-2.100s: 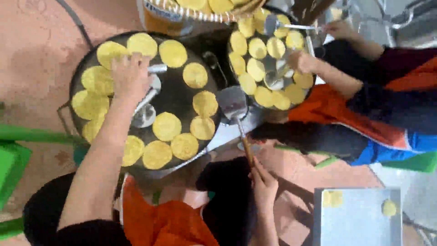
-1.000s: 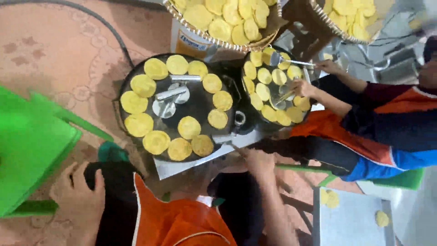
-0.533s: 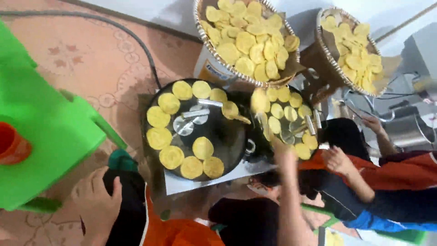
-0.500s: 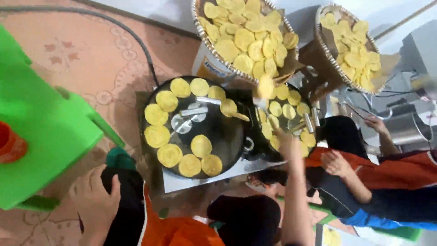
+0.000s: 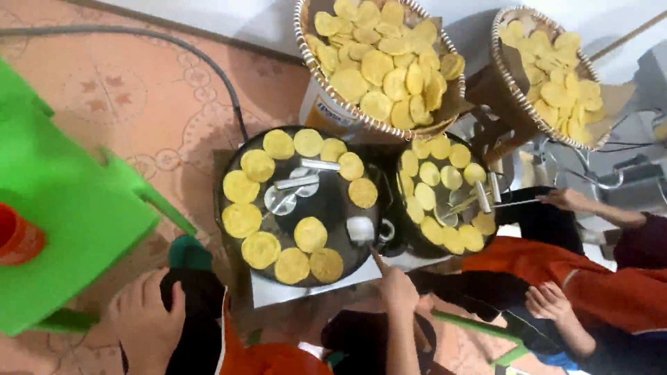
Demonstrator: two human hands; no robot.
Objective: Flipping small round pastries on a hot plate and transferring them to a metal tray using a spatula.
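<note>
At the far left I see a green plastic stool [image 5: 62,222] with a red cup [image 5: 17,239] at its left edge, and just below its right corner my left hand [image 5: 146,323] rests on my dark-clad knee, fingers curled loosely and holding nothing. To the right sits the round black griddle [image 5: 326,201] on the patterned floor, with yellow flat cakes [image 5: 258,248] ringed along its rim and a metal press [image 5: 281,200] near its middle. My right hand [image 5: 397,288] sits at the griddle's lower right edge, closed around the wooden handle of a spatula [image 5: 361,229] whose blade lies flat on the griddle. I judge the step in hand to be tending the cakes, and the next move calls for sliding the blade cleanly under one. Further right a second griddle [image 5: 445,198] holds more cakes, with another person's hand [image 5: 566,201] beside it. Two woven baskets [image 5: 382,62] of finished cakes stand above both griddles.
</note>
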